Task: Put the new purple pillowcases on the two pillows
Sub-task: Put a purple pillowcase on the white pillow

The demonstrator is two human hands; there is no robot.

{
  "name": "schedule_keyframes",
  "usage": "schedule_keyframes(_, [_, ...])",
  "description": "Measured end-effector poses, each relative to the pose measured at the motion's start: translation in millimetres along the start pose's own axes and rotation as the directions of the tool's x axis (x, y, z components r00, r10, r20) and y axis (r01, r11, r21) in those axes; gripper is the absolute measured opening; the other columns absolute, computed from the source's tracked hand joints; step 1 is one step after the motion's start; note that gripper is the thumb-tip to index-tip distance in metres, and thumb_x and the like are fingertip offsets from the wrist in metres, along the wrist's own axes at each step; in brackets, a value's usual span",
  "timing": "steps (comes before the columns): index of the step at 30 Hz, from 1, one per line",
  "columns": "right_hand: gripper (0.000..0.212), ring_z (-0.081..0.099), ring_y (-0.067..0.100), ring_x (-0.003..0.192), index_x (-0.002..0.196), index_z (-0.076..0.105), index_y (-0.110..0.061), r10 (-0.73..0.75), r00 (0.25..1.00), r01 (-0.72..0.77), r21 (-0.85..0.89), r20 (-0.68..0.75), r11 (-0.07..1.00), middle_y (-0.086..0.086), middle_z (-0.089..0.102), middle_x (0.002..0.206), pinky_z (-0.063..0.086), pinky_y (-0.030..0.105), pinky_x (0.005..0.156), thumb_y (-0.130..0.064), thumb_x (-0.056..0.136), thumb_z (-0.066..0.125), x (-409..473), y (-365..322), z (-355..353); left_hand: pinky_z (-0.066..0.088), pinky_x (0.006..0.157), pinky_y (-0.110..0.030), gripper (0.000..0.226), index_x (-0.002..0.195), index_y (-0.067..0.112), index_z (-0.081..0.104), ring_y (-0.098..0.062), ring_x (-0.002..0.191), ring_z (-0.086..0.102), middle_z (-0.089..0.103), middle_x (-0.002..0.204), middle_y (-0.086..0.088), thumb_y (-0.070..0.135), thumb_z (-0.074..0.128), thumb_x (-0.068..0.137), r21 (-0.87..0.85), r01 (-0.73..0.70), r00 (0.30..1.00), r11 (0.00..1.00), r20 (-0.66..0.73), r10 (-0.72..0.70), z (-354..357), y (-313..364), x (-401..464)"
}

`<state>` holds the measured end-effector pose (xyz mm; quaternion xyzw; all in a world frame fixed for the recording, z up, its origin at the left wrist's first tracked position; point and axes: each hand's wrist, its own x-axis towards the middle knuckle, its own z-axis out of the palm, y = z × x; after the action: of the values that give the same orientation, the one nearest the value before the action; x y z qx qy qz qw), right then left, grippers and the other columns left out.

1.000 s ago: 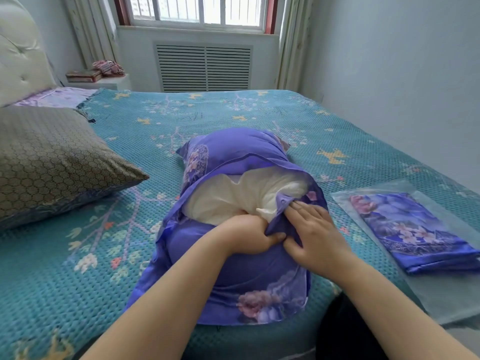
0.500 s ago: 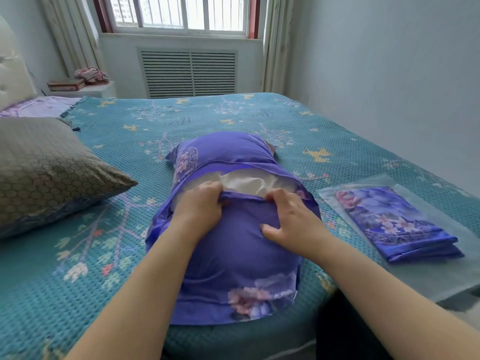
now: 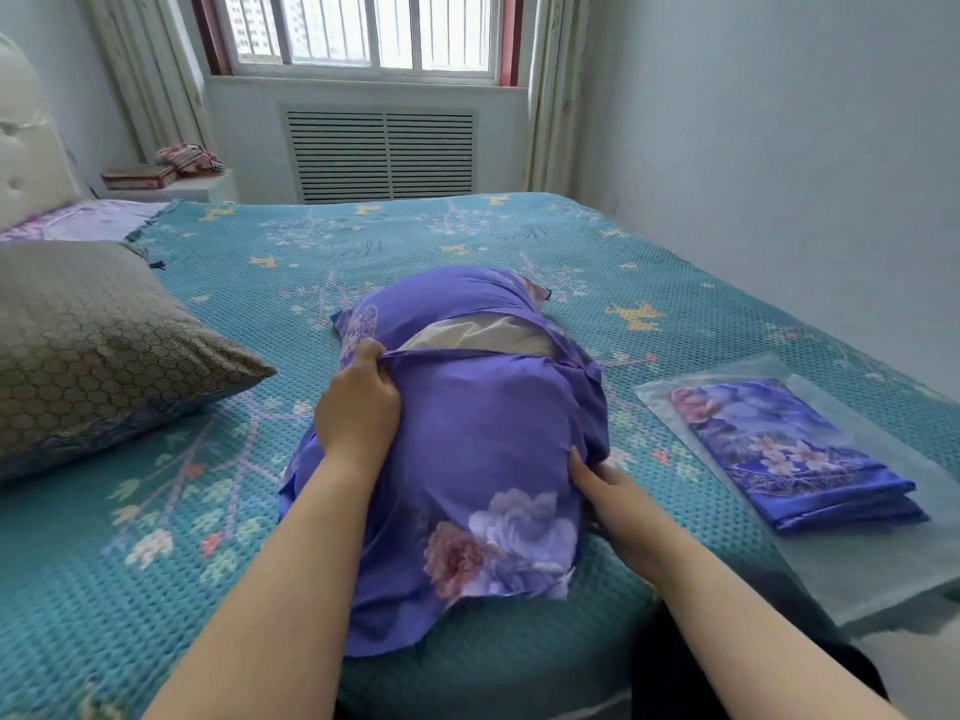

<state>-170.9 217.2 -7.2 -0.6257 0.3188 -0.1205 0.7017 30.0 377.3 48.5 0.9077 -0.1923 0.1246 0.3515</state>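
Observation:
A pillow in a purple floral pillowcase (image 3: pixel 483 433) lies lengthwise in the middle of the bed. A strip of the white pillow (image 3: pixel 483 337) shows through the case's opening across the top. My left hand (image 3: pixel 358 402) grips the hem of the near flap at the pillow's left side. Low on the pillow's right side is my right hand (image 3: pixel 608 485), its fingertips tucked under the purple cloth. A second purple pillowcase (image 3: pixel 795 454) lies folded on a clear plastic bag at the right. A second pillow (image 3: pixel 98 345), in an olive honeycomb cover, lies at the left.
The bed has a teal floral spread (image 3: pixel 260 485). A padded headboard (image 3: pixel 26 163) is at far left, a nightstand (image 3: pixel 171 184) with books beyond it. Window and radiator grille (image 3: pixel 379 153) stand at the back, a wall on the right.
The near flap has been drawn farther over the white pillow, so less of it shows. My right hand moved from the flap's hem down to the pillow's lower right side.

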Motion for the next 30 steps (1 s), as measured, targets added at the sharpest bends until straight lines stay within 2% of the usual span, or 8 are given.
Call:
schedule_keyframes(4, [0.014,0.057,0.023,0.073,0.084,0.063,-0.006,-0.103,0.991,0.105,0.02,-0.081,0.994,0.015,0.061,0.078,0.044,0.032,0.063,-0.019,0.09,0.062,-1.5,-5.2,-10.0,0.041,0.08,-0.046,0.029,0.106,0.017,0.057,-0.039,0.102,0.049,0.055,0.109,-0.016,0.007,0.053,0.079,0.13,-0.153,0.975,0.98,-0.139,0.171,-4.0,15.1,-11.4])
schedule_keyframes(8, [0.018,0.045,0.009,0.033,0.08,0.045,-0.016,-0.07,0.927,0.116,0.105,-0.368,0.988,0.003,0.052,0.05,0.034,0.017,0.035,-0.014,0.091,0.059,-17.8,0.6,-25.8,0.036,0.065,-0.036,0.024,0.103,0.015,0.058,-0.036,0.093,0.053,0.055,0.103,-0.011,0.009,0.052,0.081,0.129,-0.446,0.889,0.886,-0.05,0.455,-9.5,56.6,-52.7])
schedule_keyframes(10, [0.02,0.056,0.017,0.045,0.096,0.041,-0.018,-0.043,0.871,0.167,0.212,-0.489,0.963,0.008,0.063,0.066,0.048,0.026,0.042,-0.015,0.091,0.06,-28.8,14.8,-22.9,0.039,0.066,-0.035,0.018,0.102,0.017,0.057,-0.032,0.092,0.055,0.058,0.103,-0.004,0.026,0.052,0.088,0.046,-0.488,0.871,0.871,0.092,0.483,-1.4,69.2,-75.8])
schedule_keyframes(13, [0.02,0.063,0.029,0.082,0.105,0.047,-0.011,-0.165,0.837,0.145,-0.078,-0.522,0.986,0.016,0.065,0.098,0.05,0.04,0.075,-0.023,0.093,0.056,-41.1,43.2,-13.0,0.048,0.077,-0.038,0.042,0.11,0.022,0.06,-0.026,0.099,0.055,0.06,0.11,0.002,0.054,0.045,0.087,0.082,-0.607,0.79,0.79,0.168,0.59,14.4,70.3,-103.5])
schedule_keyframes(18, [0.023,0.061,0.024,0.089,0.07,0.055,-0.017,-0.175,0.938,-0.018,-0.55,-0.298,0.835,0.013,0.065,0.085,0.031,0.028,0.064,-0.02,0.092,0.051,-39.7,58.8,-0.1,0.044,0.092,-0.04,0.056,0.128,0.022,0.057,-0.024,0.116,0.055,0.057,0.132,0.001,0.055,0.04,0.086,0.07,-0.669,0.74,0.74,0.158,0.654,35.8,66.7,-116.0])
schedule_keyframes(23, [0.027,0.048,0.012,0.065,0.062,0.064,-0.006,-0.283,0.85,0.183,-0.254,-0.444,0.95,0.004,0.058,0.06,0.038,0.031,0.061,-0.014,0.088,0.062,-45.6,60.3,-8.7,0.05,0.085,-0.037,0.036,0.116,0.025,0.068,-0.023,0.104,0.064,0.066,0.121,0.0,0.043,0.052,0.088,0.043,-0.68,0.733,0.732,0.011,0.68,46.4,57.8,-112.7])
schedule_keyframes(27, [0.038,0.035,0.008,0.052,0.058,0.052,-0.01,-0.433,0.661,0.318,-0.294,-0.613,0.901,-0.005,0.042,0.049,0.03,0.022,0.052,-0.025,0.092,0.059,-74.6,53.6,-24.0,0.052,0.077,-0.034,0.026,0.098,0.023,0.075,-0.021,0.093,0.069,0.073,0.104,0.001,0.031,0.052,0.087,0.07,-0.658,0.75,0.75,-0.026,0.661,49.6,56.0,-111.9])
schedule_keyframes(30, [0.033,0.039,0.006,0.055,0.063,0.054,-0.014,-0.255,0.727,0.352,0.029,-0.637,0.935,-0.005,0.047,0.056,0.034,0.021,0.054,-0.02,0.095,0.054,-79.2,49.1,-18.0,0.046,0.058,-0.028,0.025,0.078,0.018,0.069,-0.026,0.066,0.068,0.071,0.071,0.0,0.026,0.047,0.085,0.076,-0.624,0.78,0.778,0.009,0.625,49.8,61.8,-118.2])
